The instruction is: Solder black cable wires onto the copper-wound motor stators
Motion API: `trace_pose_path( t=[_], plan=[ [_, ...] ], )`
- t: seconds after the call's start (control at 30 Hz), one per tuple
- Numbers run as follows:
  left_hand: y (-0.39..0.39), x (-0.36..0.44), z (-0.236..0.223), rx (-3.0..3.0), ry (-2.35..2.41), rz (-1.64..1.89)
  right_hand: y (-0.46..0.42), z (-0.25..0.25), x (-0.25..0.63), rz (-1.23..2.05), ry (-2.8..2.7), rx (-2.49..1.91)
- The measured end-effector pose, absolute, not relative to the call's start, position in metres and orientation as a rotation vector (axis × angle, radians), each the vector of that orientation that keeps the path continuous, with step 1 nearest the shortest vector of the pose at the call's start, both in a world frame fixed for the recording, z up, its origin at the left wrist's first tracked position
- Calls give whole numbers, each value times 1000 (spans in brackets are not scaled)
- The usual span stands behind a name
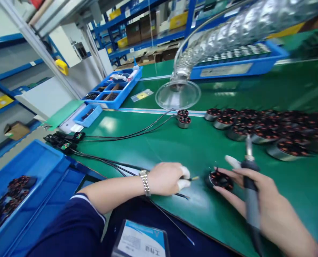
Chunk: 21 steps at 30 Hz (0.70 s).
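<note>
My left hand (167, 179), with white finger cots on thumb and forefinger, pinches a black cable near its bare, yellowish end (194, 178). My right hand (271, 203) grips a motor stator (221, 180) with copper windings between thumb and fingers, just above the green mat. The same hand also carries a soldering iron (251, 192), its tip pointing up and away. A small gap separates the cable end from the stator. Below my left hand lies another cable end (184, 196) with bare wires. Several more stators (237, 132) stand in rows beyond my right hand.
A fume extractor hood (178, 94) on a foil duct hangs over two stators (184, 122) with cables attached. Cables run left to small green boards (66, 146). Blue bins (87, 116) stand at the back left; a blue crate (51, 157) with stators is beside the bench.
</note>
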State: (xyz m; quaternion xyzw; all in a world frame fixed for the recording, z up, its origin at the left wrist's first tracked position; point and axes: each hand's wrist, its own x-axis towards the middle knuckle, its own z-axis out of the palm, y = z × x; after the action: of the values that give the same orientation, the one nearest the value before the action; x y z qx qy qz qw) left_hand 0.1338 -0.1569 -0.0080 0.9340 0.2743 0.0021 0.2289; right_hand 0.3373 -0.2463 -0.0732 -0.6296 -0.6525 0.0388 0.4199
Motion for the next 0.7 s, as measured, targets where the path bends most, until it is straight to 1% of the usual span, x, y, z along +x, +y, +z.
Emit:
trace_pose_path(
  t=[0.07, 0.17, 0.23, 0.33, 0.43, 0.5, 0.57, 0.7],
  plan=[
    [-144, 136, 4, 2548, 822, 127, -245, -73, 337, 102, -1621, -1569],
    [-127, 141, 17, 2513, 813, 128, -244, -80, 339, 199, -1554, -1537],
    [-120, 144, 15, 2497, 809, 94, -243, -85, 342, 272, -1512, -1527],
    [-116, 146, 6, 2455, 775, 115, -243, -85, 342, 250, -1529, -1516],
    [-115, 143, 2, 2290, 668, 322, -245, -74, 337, 257, -1638, -1497],
    [-114, 138, 2, 2115, 677, 400, -246, -65, 332, 257, -1689, -1514],
    [-112, 133, 3, 2032, 671, 417, -244, -54, 326, 240, -1716, -1530],
    [-111, 127, 6, 1968, 629, 411, -241, -28, 305, 82, -1634, -1519]
  ],
)
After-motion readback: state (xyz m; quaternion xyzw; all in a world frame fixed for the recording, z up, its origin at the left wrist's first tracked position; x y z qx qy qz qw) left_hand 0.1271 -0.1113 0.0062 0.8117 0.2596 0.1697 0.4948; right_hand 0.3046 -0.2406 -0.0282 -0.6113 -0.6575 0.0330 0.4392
